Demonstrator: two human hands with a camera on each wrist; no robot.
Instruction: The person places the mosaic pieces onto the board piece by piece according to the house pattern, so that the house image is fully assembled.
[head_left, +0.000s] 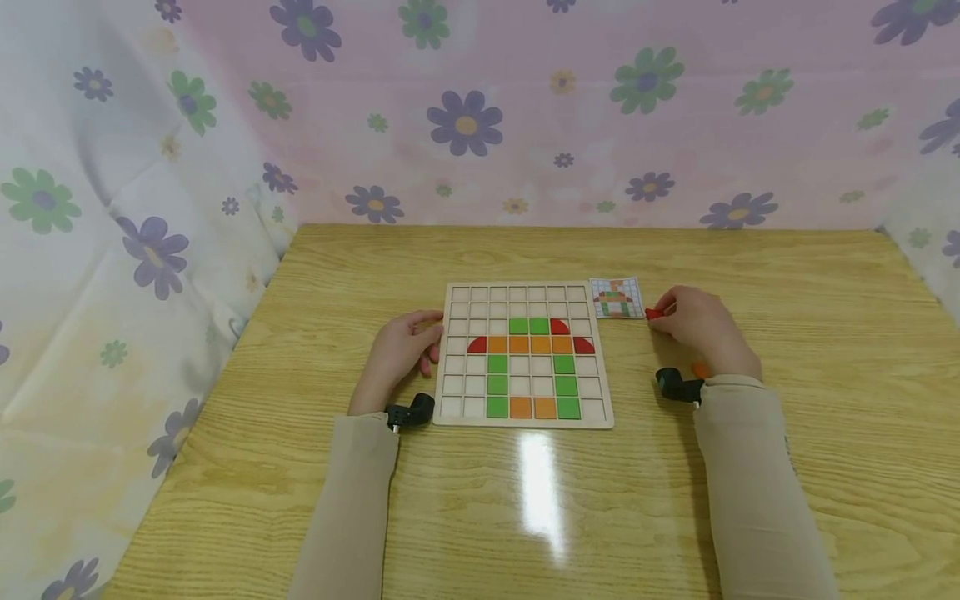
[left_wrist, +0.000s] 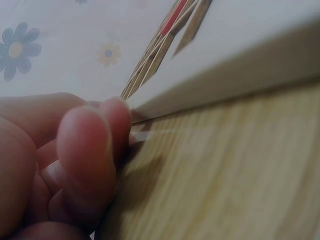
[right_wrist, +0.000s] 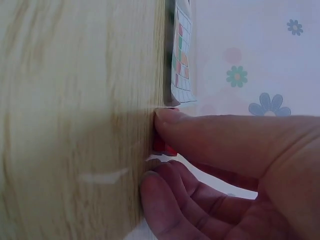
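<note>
A wooden grid board (head_left: 454,354) lies on the table with green, orange and red pieces set in its cells. At the board's left edge rests my left hand (head_left: 400,347), its thumb and fingertips right against the side; in the left wrist view the fingers (left_wrist: 85,150) are bent loosely beside the board's rim (left_wrist: 220,85). My right hand (head_left: 693,321) pinches a small red piece (head_left: 654,314) just right of the pattern card (head_left: 617,298). From the right wrist, the red piece (right_wrist: 165,145) shows low at the tabletop under the thumb, partly hidden by it.
An orange piece (head_left: 701,369) lies on the wooden table (head_left: 637,500) beside the right wrist. Black wrist cameras sit on both cuffs, the left one (head_left: 412,412) close to the board's lower left corner. A flowered cloth (head_left: 525,125) hangs behind the table.
</note>
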